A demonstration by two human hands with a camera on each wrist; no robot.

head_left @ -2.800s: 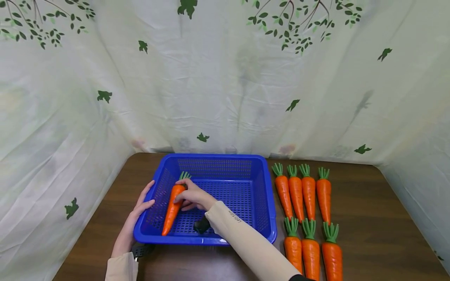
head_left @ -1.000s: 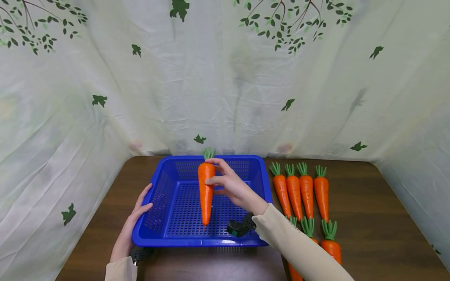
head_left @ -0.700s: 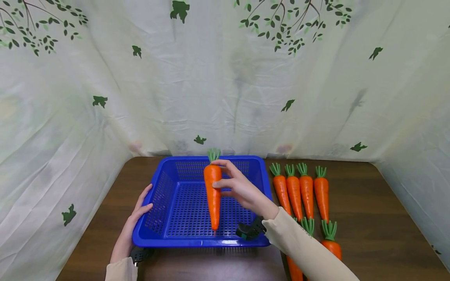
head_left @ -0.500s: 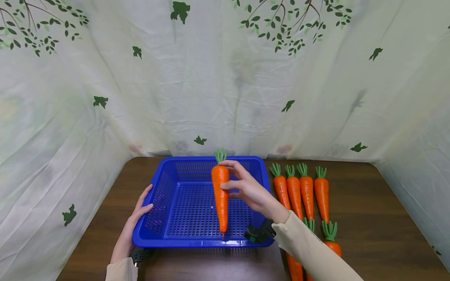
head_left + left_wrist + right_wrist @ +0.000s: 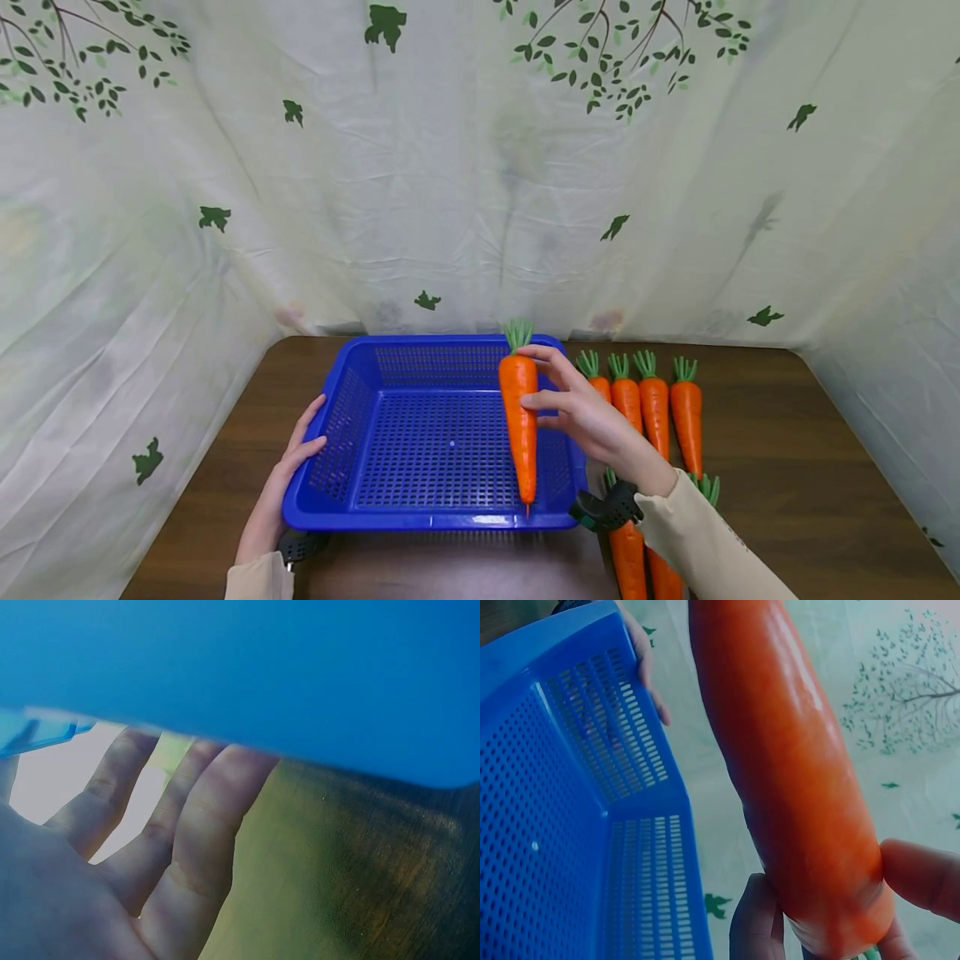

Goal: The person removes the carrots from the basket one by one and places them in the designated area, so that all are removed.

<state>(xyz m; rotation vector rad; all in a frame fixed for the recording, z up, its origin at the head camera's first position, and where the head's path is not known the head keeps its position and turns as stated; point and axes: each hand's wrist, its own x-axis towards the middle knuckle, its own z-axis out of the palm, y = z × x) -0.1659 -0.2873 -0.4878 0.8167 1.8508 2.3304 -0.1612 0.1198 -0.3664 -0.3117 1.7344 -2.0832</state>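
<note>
An orange carrot with green leaf stubs is pinched near its top between the thumb and fingers of my right hand. It hangs upright over the right part of a blue mesh basket, tip pointing toward me. In the right wrist view the carrot fills the middle, and fingertips touch both sides of its thick end. My left hand rests against the basket's left side, thumb and fingers spread at the rim. Fairly straight fingers reach under the blue rim in the left wrist view. No carrot lies inside the basket.
To the basket's right, carrots lie in two rows on the brown wooden table: several in the back row, others in the front row, partly behind my right arm. A pale leaf-printed curtain hangs behind and at both sides.
My right hand has lifted the carrot out from the basket's left side and carried it rightward above the basket to its right part. My left hand has stayed at the rim.
</note>
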